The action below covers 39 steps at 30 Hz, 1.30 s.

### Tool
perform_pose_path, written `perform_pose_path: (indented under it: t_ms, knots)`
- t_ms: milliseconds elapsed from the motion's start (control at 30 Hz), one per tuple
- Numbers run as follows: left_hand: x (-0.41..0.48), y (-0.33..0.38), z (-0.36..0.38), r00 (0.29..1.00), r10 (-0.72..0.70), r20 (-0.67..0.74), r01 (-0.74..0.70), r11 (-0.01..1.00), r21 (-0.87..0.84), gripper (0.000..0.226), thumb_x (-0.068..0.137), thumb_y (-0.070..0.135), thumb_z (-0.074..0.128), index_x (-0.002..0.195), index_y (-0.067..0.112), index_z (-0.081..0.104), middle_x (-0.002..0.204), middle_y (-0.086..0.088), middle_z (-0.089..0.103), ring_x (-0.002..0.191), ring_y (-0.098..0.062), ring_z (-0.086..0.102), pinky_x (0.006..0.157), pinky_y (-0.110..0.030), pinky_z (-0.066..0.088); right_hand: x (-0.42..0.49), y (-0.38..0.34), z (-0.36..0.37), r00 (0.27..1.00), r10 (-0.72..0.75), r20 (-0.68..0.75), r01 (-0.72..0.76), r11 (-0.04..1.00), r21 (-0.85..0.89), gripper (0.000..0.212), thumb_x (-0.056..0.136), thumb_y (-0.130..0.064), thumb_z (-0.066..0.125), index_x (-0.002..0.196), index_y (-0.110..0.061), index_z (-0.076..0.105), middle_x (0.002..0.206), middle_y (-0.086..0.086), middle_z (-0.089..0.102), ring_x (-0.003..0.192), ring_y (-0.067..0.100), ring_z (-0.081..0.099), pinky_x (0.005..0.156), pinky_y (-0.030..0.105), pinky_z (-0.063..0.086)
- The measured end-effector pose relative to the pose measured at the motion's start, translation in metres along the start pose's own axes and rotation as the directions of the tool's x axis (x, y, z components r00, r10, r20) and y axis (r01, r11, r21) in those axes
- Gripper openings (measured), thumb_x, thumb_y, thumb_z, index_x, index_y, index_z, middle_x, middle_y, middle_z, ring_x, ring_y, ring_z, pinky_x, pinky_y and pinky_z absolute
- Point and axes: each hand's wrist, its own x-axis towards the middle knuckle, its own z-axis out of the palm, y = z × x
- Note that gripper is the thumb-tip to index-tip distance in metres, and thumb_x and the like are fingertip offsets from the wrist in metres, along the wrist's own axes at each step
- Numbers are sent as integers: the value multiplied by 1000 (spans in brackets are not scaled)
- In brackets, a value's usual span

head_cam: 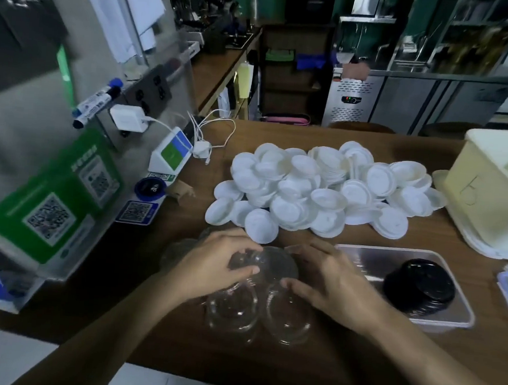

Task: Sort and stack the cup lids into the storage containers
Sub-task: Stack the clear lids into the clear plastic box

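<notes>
Step in hand: gathering clear lids (271,264) at near edge of table (264,369). Both left hand (217,268) & right hand (328,278) curl fingers round a clear stack btwn them; loose ones lie just below. Black lids (420,286) sit stacked in clear tub (461,319), white lids (322,191) still piled. Next, prob: nest the clear ones squarely, then find a free container

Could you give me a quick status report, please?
Left hand and right hand grip clear lids. Black lids stacked in container. White lids piled beyond.

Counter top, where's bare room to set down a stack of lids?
Bare wood: behind the white lid pile, and on your side of the clear lids. The clear container has room left of the black lids. The middle is crowded.
</notes>
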Motion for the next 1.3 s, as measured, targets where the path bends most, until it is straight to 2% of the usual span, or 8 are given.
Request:
perform_pose_path:
  t_ms: [133, 333, 500, 633, 833, 967, 1133, 1300]
  knots:
    - [-7, -33, -6, 998, 56, 31, -56, 998, 3, 45, 89, 41, 80, 131, 28, 70, 127, 22, 59, 119, 5, 53, 104, -15, 41, 8, -20, 28, 995, 94, 16, -94, 996, 13, 57, 87, -58, 73, 137, -40, 55, 118, -30, 47, 111, -5, 52, 92, 10, 37]
    - [4, -46, 2, 983, 139, 118, -146, 988, 58, 75, 77, 66, 75, 143, 36, 57, 136, 25, 47, 129, 1, 44, 111, -33, 42, -12, -30, 50, 963, 252, 91, -251, 968, -20, 91, 78, -70, 74, 154, -50, 27, 141, -25, 36, 129, 0, 40, 109, 20, 36]
    - [6, -54, -4, 984, 122, 129, -159, 928, 336, 94, 71, 81, 63, 152, 43, 37, 138, 18, 34, 134, -8, 38, 108, -28, 41, -28, -21, 65, 950, 296, 101, -288, 954, -86, 102, 64, -73, 78, 151, -44, 33, 152, -16, 33, 136, 12, 44, 111, 34, 45]
    - [5, -56, -1, 984, 72, 164, -125, 933, 338, 91, 70, 79, 63, 148, 41, 40, 126, 16, 37, 127, -13, 43, 98, -31, 47, -27, -21, 72, 956, 287, 64, -276, 952, -134, 97, 65, -59, 81, 150, -38, 40, 149, -11, 36, 129, 18, 49, 110, 34, 45]
    - [3, -53, -12, 988, 94, 126, -121, 966, 229, 81, 67, 70, 64, 142, 45, 44, 122, 21, 38, 121, -7, 42, 98, -38, 52, -16, -41, 49, 976, 217, -3, -217, 976, -19, 94, 66, -68, 70, 147, -52, 24, 136, -18, 45, 124, 10, 49, 108, 33, 45]
    - [10, -37, -23, 987, 124, 103, -141, 973, 181, 80, 71, 66, 72, 143, 43, 45, 128, 26, 35, 123, -2, 39, 100, -32, 49, -7, -44, 20, 972, 225, -61, -223, 974, 39, 85, 67, -62, 81, 137, -32, 44, 132, -17, 50, 118, 4, 55, 101, 33, 48]
    - [23, -7, -25, 983, 182, 34, -185, 978, 96, 83, 74, 67, 74, 148, 46, 42, 132, 30, 35, 123, 4, 41, 97, -23, 44, -8, -23, -17, 979, 179, -96, -180, 984, 4, 80, 67, -58, 87, 135, -45, 47, 128, -25, 44, 112, -7, 52, 89, 9, 40]
    - [40, 25, -13, 978, 210, 4, -210, 976, 63, 83, 72, 69, 70, 148, 45, 45, 134, 35, 36, 126, 7, 43, 99, -22, 45, -25, 12, -49, 963, 255, -88, -263, 960, -93, 89, 66, -69, 79, 144, -40, 47, 137, -17, 45, 117, 4, 53, 95, 26, 50]
